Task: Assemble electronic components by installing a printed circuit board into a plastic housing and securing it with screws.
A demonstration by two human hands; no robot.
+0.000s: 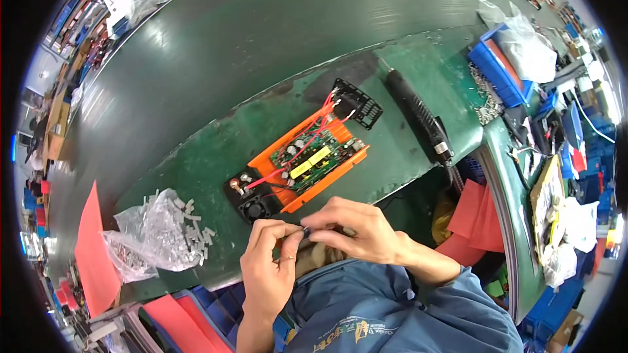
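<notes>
Close to my body, my left hand (pixel 269 263) and my right hand (pixel 356 227) meet, fingertips pinched together on a small dark piece (pixel 305 231). Its kind is too small to make out. Just beyond them lies an open orange metal housing (pixel 325 176) with a green circuit board (pixel 330 157) inside and yellow-wrapped parts (pixel 311 162) on it. Red wires (pixel 302 161) run lengthwise over the board. At the near left end sits a black end panel with a fan (pixel 254 209) and terminals. A black slotted end panel (pixel 358 103) lies at the far end.
A black electric screwdriver (pixel 418 114) lies to the right, beside loose screws (pixel 487 101) and a blue bin (pixel 500 68). On the left are a clear bag (pixel 163 232) of small pale pieces and a red sheet (pixel 97 252). A dark green conveyor belt (pixel 216 39) runs behind.
</notes>
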